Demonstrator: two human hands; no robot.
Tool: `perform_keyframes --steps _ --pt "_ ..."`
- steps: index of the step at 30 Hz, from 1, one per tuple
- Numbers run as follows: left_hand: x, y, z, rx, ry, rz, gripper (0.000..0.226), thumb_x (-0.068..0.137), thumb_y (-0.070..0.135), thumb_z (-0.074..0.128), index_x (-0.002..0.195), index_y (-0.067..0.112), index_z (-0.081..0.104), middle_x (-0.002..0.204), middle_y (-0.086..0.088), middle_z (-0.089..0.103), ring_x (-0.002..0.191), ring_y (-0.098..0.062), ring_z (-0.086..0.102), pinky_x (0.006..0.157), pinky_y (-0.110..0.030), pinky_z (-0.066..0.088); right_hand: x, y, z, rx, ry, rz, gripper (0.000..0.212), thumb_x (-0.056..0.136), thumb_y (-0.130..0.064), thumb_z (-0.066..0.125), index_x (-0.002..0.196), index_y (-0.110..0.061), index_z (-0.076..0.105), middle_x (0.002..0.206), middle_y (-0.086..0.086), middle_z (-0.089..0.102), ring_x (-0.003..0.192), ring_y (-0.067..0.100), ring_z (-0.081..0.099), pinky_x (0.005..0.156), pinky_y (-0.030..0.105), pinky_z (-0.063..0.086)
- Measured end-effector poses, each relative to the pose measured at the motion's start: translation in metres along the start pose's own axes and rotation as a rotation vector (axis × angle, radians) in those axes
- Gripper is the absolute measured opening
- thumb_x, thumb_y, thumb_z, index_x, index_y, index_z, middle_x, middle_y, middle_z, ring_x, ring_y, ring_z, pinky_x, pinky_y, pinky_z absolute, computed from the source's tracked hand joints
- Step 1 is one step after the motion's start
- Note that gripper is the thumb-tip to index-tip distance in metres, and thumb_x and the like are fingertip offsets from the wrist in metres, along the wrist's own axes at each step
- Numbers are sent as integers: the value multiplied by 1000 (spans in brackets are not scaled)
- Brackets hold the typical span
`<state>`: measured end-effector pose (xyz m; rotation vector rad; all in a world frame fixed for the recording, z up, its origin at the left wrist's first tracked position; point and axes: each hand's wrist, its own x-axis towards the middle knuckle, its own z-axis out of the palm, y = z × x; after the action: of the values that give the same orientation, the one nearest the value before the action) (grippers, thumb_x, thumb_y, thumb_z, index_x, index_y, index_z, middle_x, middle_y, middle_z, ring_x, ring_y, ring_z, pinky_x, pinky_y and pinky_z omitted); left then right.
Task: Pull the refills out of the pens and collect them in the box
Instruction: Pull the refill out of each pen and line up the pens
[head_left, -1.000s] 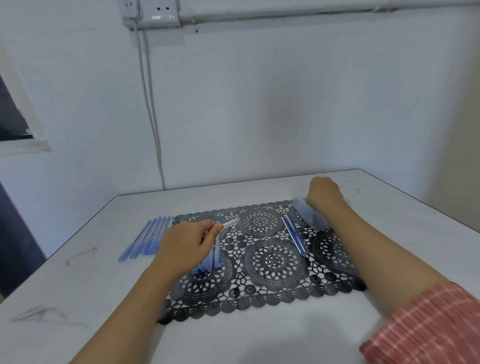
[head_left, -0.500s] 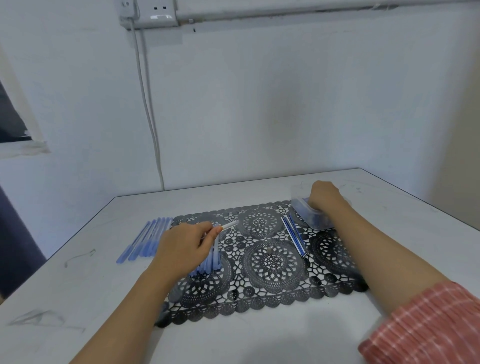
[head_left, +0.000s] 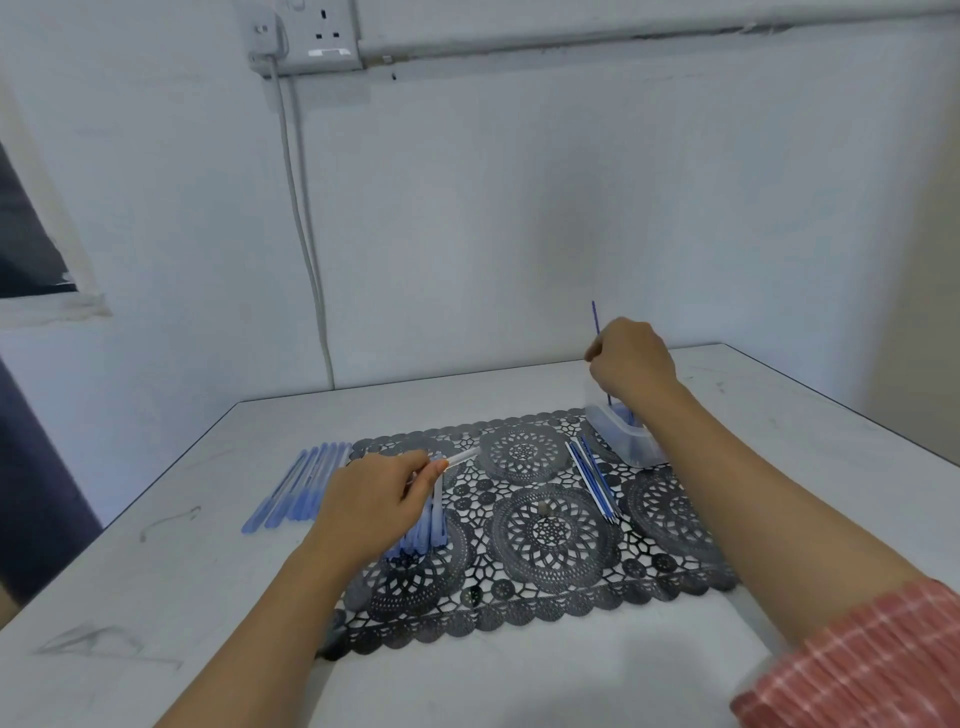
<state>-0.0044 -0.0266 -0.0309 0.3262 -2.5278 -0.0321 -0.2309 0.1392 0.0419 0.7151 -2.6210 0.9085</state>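
My right hand (head_left: 629, 364) pinches a thin blue refill (head_left: 596, 318) upright, its lower end inside the clear plastic box (head_left: 626, 439) at the back right of the black lace mat (head_left: 540, 535). My left hand (head_left: 371, 501) pinches a pale pen barrel (head_left: 460, 458) above a small heap of blue pen barrels (head_left: 426, 530) on the mat's left part. Several loose refills (head_left: 592, 478) lie on the mat beside the box. A row of blue pens (head_left: 301, 483) lies on the white table left of the mat.
The white table (head_left: 156, 597) meets a wall at the back, and its right edge runs diagonally. A cable (head_left: 306, 234) hangs from a wall socket (head_left: 322, 34) down behind the table. A small grey bit (head_left: 543, 508) sits mid-mat.
My right hand has lifted from the box's rim and now holds a refill upright over it. The left hand has stayed over the pen heap with the barrel.
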Motion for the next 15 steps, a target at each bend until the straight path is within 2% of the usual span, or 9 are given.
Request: perform_keyframes --steps 3,6,9,11,13,15 --pt "2 -1 -3 0 -30 -24 45 92 58 23 60 30 39 44 7 42 43 -5 41 43 -19 25 -16 -25 -13 94 -33 -205 37 81 6 48 106 -11 70 107 9 68 99 23 61 89 30 48" --pt "2 -3 -4 15 -46 -35 40 96 49 31 66 27 46 46 7 42 44 -5 41 43 -19 25 -39 -40 -18 84 -40 -352 33 83 2 53 106 -14 70 106 6 67 100 20 59 92 29 45" --pt "1 -3 -3 25 -32 -26 41 96 48 32 69 24 51 45 7 42 43 -5 42 43 -20 25 -62 -39 -14 12 -33 -471 21 87 -14 60 104 -18 70 102 5 63 99 18 54 84 28 41" --pt "1 -3 -2 24 -24 -22 41 95 50 31 68 25 50 44 7 41 43 -5 41 42 -20 25 -75 -32 -7 -83 -23 -565 20 89 -20 59 105 -17 70 98 5 58 101 19 49 77 30 41" --pt "1 -3 -2 20 -30 -33 43 93 54 28 66 27 47 44 7 41 43 -5 42 42 -20 26 -87 -22 4 -110 14 -654 19 86 -19 62 101 -10 71 89 7 55 97 22 47 70 31 43" --pt "1 -3 -1 11 -26 -36 44 89 55 23 65 27 46 43 7 41 42 -5 42 42 -20 27 -95 -9 16 -91 48 -747 13 77 -12 72 87 -3 74 82 9 56 87 25 51 65 37 51"
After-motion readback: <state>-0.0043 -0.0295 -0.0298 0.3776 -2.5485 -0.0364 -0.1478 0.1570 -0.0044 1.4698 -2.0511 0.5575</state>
